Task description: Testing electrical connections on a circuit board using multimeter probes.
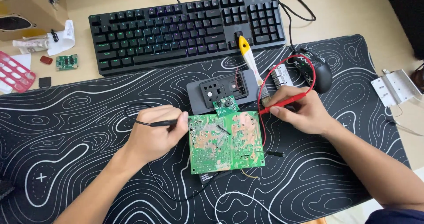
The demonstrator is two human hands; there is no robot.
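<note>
Both hands pinch probes: left hand (154, 135) grips the black probe (161, 123) at the green circuit board's (225, 142) left edge, right hand (302, 111) holds the red probe (282, 103) at its far right corner; board lies mid-mat (79, 131), near the keyboard (185, 27).

The scene was brightly and evenly lit by soft, diffuse light, with only faint shadows beneath the hands and no harsh glare. Focus was sharp across the centre, softening slightly toward the corners, and the upper right corner fell dark.
</note>
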